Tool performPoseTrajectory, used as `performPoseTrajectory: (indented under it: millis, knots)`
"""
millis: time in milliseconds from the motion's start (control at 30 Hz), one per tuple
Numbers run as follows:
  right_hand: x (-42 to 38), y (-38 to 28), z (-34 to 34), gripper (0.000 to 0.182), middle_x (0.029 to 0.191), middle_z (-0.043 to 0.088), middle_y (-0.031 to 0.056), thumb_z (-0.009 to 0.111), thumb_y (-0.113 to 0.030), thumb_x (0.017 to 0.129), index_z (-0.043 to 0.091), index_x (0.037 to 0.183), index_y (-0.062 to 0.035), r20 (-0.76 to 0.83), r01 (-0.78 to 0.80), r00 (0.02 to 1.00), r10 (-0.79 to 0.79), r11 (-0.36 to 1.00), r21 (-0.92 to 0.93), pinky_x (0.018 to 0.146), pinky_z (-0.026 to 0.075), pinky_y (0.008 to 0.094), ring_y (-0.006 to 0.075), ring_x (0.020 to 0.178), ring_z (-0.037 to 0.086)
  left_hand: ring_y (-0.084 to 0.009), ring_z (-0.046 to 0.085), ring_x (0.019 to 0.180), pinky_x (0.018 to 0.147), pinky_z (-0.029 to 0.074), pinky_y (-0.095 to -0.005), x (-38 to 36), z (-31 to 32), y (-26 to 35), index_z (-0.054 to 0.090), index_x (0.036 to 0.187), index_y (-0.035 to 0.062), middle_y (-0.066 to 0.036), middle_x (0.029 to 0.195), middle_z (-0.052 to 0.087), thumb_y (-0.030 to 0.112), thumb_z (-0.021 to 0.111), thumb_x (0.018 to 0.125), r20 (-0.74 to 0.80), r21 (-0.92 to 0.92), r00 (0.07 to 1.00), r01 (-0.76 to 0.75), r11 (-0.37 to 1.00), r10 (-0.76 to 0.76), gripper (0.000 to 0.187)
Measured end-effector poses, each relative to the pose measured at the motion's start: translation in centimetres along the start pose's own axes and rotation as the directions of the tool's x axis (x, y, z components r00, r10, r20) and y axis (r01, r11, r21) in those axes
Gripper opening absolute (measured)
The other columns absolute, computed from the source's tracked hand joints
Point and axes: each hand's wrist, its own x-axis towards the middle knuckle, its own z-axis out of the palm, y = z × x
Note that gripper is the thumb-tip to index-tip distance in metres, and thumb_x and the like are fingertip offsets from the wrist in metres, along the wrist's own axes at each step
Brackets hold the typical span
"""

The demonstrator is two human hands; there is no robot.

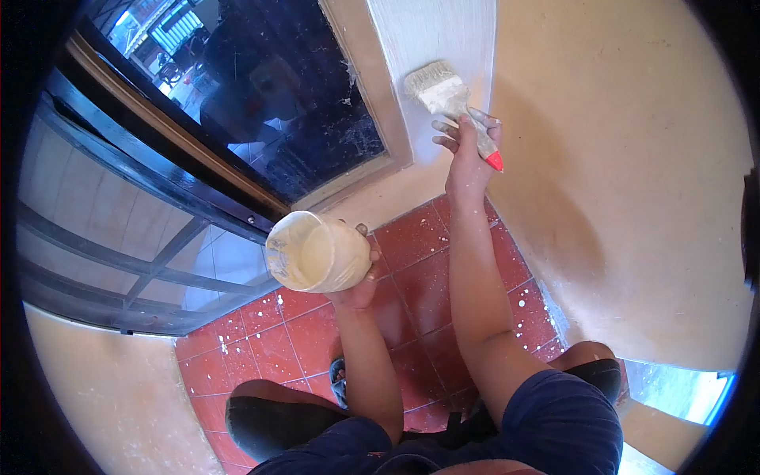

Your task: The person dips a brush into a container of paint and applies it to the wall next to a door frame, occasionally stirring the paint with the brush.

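My right hand (473,146) is closed round the handle of a wide paintbrush (445,93), whose end is red. The brush's pale, paint-coated bristles lie against the white-painted wall strip (431,32) beside the window frame. In my left hand (360,281) is a paint bucket (340,257), tilted with its mouth toward the window side. Cream paint coats its inside wall, with smears near the rim. My left fingers wrap round its far side and are partly hidden behind it.
A dark glass window (293,87) in a wooden frame stands at the upper left, next to an open barred metal panel (150,269). A beige wall (633,158) rises on the right. Paint drops spot the red tile floor (419,293) between my knees.
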Motion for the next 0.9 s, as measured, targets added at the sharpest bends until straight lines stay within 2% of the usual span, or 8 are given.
performPoseTrajectory:
  millis: [167, 233, 433, 533, 667, 767, 833, 900]
  knots:
    - [-0.3, 1.9, -0.3, 0.020, 0.091, 0.060, 0.0166, 0.052, -0.008, 0.088, 0.038, 0.103, -0.0049, 0.061, 0.015, 0.998, -0.010, 0.997, -0.075, 0.055, 0.052, 0.0300, 0.0234, 0.073, 0.065, -0.0394, 0.054, 0.086, 0.054, 0.055, -0.0338, -0.1, -0.1, -0.2, 0.036, 0.133, 0.0092, -0.025, 0.119, 0.046, 0.052, 0.053, 0.082, 0.013, 0.000, 1.000, -0.006, 1.000, 0.006, 0.069]
    - [-0.8, 3.1, -1.1, 0.019, 0.091, 0.060, 0.0165, 0.052, -0.009, 0.088, 0.038, 0.100, -0.0045, -0.015, -0.045, 0.999, 0.043, 0.993, -0.113, 0.054, 0.052, 0.0297, 0.0234, 0.072, 0.065, -0.0410, 0.054, 0.088, 0.052, 0.055, -0.0346, 0.3, 0.0, -0.2, 0.038, 0.132, 0.0078, -0.027, 0.120, 0.046, 0.052, 0.052, 0.082, 0.098, -0.012, 0.995, 0.026, 1.000, -0.025, 0.068]
    - [-3.7, 4.2, -3.5, 0.019, 0.092, 0.060, 0.0165, 0.052, -0.010, 0.087, 0.038, 0.099, -0.0043, -0.167, -0.049, 0.986, 0.022, 0.986, -0.161, 0.056, 0.051, 0.0290, 0.0230, 0.073, 0.065, -0.0430, 0.055, 0.083, 0.049, 0.056, -0.0384, 0.0, -0.2, -0.2, 0.039, 0.129, 0.0024, -0.030, 0.118, 0.047, 0.052, 0.049, 0.083, 0.048, -0.069, 0.999, -0.008, 0.998, 0.011, 0.068]
    - [-3.4, 3.1, -2.1, 0.021, 0.095, 0.060, 0.0180, 0.052, -0.011, 0.088, 0.037, 0.101, -0.0043, -0.124, 0.012, 0.992, -0.030, 0.989, -0.146, 0.058, 0.051, 0.0293, 0.0235, 0.076, 0.064, -0.0396, 0.052, 0.086, 0.054, 0.058, -0.0364, 0.1, -0.6, 0.6, 0.037, 0.132, 0.0084, -0.024, 0.119, 0.044, 0.044, 0.054, 0.084, 0.132, -0.073, 0.989, 0.079, 0.994, -0.069, 0.062]
    - [-2.6, 1.9, 0.6, 0.022, 0.098, 0.060, 0.0191, 0.051, -0.012, 0.089, 0.036, 0.103, -0.0035, -0.060, 0.093, 0.993, -0.104, 0.984, -0.154, 0.060, 0.052, 0.0299, 0.0248, 0.077, 0.064, -0.0421, 0.053, 0.087, 0.052, 0.057, -0.0370, -0.2, -0.7, 1.4, 0.038, 0.132, 0.0075, -0.026, 0.120, 0.042, 0.048, 0.054, 0.083, 0.119, -0.025, 0.992, 0.051, 0.998, -0.048, 0.065]
    - [-3.1, 3.4, 0.2, 0.023, 0.099, 0.060, 0.0190, 0.050, -0.013, 0.089, 0.037, 0.104, -0.0028, -0.073, -0.009, 0.997, -0.005, 0.981, -0.195, 0.061, 0.053, 0.0300, 0.0252, 0.077, 0.064, -0.0460, 0.054, 0.089, 0.050, 0.057, -0.0391, -0.8, -0.6, 1.9, 0.038, 0.131, 0.0054, -0.031, 0.120, 0.041, 0.054, 0.052, 0.081, 0.130, 0.067, 0.991, -0.016, 0.998, 0.007, 0.071]
    - [-3.7, 5.1, -1.6, 0.023, 0.094, 0.060, 0.0161, 0.053, -0.011, 0.088, 0.039, 0.105, -0.0024, -0.093, -0.021, 0.996, 0.002, 0.979, -0.204, 0.058, 0.052, 0.0295, 0.0241, 0.074, 0.064, -0.0503, 0.053, 0.089, 0.050, 0.057, -0.0429, -1.8, -3.7, 1.6, 0.038, 0.130, 0.0032, -0.035, 0.119, 0.040, 0.059, 0.051, 0.079, -0.257, 0.044, 0.956, -0.134, 0.990, 0.141, 0.076]
    - [-4.5, 6.0, -4.0, 0.021, 0.094, 0.060, 0.0158, 0.053, -0.010, 0.087, 0.040, 0.102, -0.0030, -0.189, -0.123, 0.979, 0.076, 0.960, -0.253, 0.057, 0.052, 0.0292, 0.0229, 0.074, 0.064, -0.0511, 0.054, 0.087, 0.050, 0.057, -0.0437, -2.3, -5.5, 1.4, 0.038, 0.130, 0.0028, -0.036, 0.118, 0.041, 0.059, 0.051, 0.079, -0.255, 0.049, 0.955, -0.141, 0.989, 0.149, 0.077]
